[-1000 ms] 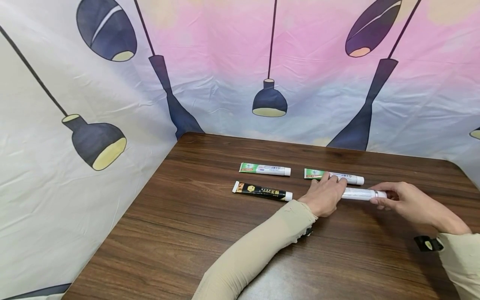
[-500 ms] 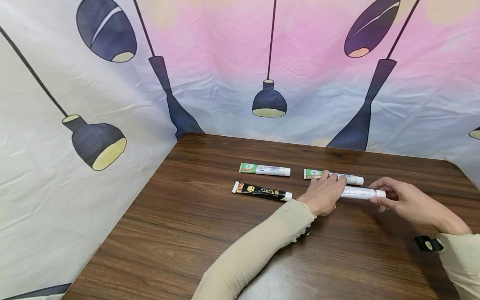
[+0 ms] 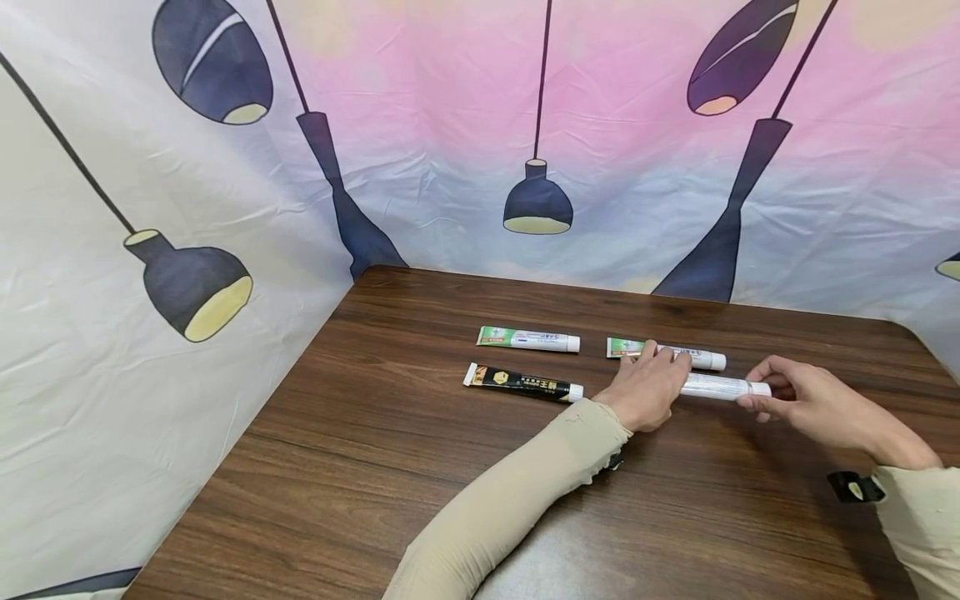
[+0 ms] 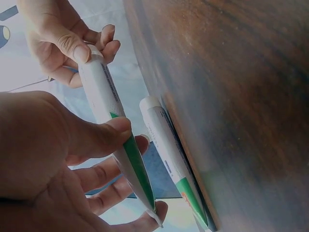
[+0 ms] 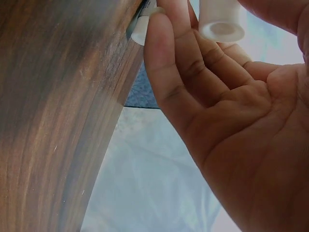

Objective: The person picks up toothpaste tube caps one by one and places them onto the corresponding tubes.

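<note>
In the head view, my left hand (image 3: 647, 390) and my right hand (image 3: 821, 406) hold one white-and-green toothpaste tube (image 3: 716, 387) between them. The left wrist view shows the left thumb and fingers pinching this tube (image 4: 99, 89) at its green tail half. My right thumb and fingers grip its capped end, and the right wrist view catches the white cap (image 5: 222, 31) end-on. Just behind lies a second green-and-white toothpaste tube (image 3: 701, 358) on the table, partly covered by the left fingers in the head view.
Another green-and-white toothpaste tube (image 3: 532, 339) lies farther left on the brown wooden table (image 3: 337, 467). In front of it is a black toothpaste tube (image 3: 521, 382) with a white cap, close to the left sleeve. A printed cloth (image 3: 450, 183) hangs behind the table.
</note>
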`<state>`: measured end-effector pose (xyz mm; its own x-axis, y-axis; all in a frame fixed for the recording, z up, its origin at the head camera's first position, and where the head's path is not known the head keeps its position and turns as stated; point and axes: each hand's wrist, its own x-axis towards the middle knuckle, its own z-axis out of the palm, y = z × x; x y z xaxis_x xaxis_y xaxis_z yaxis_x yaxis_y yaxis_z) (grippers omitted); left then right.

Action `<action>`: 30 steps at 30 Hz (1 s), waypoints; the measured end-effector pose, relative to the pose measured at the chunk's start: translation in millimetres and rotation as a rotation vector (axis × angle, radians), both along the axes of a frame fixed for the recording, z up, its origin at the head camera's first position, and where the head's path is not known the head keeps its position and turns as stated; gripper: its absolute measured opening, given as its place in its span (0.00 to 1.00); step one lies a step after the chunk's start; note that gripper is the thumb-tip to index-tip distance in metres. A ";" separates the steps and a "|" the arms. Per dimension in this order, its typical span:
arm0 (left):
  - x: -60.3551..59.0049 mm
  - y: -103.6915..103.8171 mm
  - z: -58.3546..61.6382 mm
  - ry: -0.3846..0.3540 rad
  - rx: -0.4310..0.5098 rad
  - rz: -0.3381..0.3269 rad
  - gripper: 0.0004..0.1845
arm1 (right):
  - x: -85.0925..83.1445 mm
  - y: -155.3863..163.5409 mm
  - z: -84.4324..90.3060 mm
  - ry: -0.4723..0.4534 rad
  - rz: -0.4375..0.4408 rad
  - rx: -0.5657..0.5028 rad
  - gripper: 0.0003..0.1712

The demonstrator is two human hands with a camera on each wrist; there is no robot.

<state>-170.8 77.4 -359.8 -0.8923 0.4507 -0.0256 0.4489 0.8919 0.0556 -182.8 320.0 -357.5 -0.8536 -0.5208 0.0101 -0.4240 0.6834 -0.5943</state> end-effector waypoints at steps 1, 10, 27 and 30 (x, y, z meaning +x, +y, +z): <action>0.1 -0.1 0.1 0.000 0.002 0.000 0.27 | 0.0 -0.2 0.1 -0.005 0.001 0.002 0.12; 1.0 0.2 0.3 -0.006 0.004 0.005 0.24 | 0.8 -1.4 1.8 -0.016 0.001 0.031 0.12; 0.2 -0.3 -0.5 -0.008 0.001 0.001 0.28 | -0.8 -3.3 -1.4 0.030 0.029 0.082 0.07; -0.4 -0.8 0.0 -0.010 -0.002 0.011 0.29 | -1.1 -4.4 -2.3 0.051 0.027 0.079 0.07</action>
